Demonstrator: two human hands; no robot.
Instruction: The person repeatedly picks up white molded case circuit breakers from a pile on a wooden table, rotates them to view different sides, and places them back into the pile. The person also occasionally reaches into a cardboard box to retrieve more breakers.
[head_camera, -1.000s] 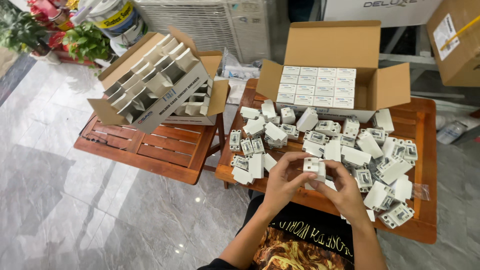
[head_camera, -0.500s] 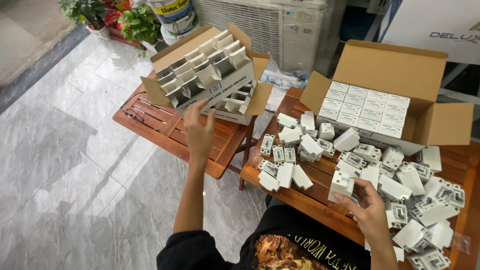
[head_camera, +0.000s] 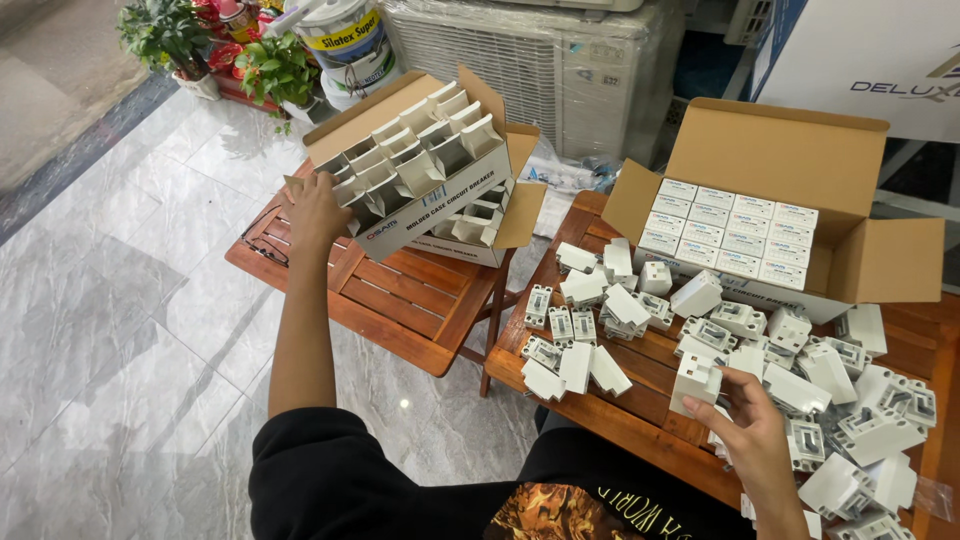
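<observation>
My left hand is stretched out to the left and touches the near corner of a tilted cardboard box with white dividers on the left wooden table. Whether its fingers grip anything is hidden. My right hand holds a small white boxed part over the right wooden table. Around it lie several loose white and grey circuit breakers and small white boxes.
An open carton packed with rows of small white boxes stands at the back of the right table. Behind are an air-conditioner unit, a paint bucket and potted plants. The floor is grey marble tile.
My left hand left the pile, swung out to the left and reached the divided box. My right hand stayed by the pile holding a white boxed part. The view turned left.
</observation>
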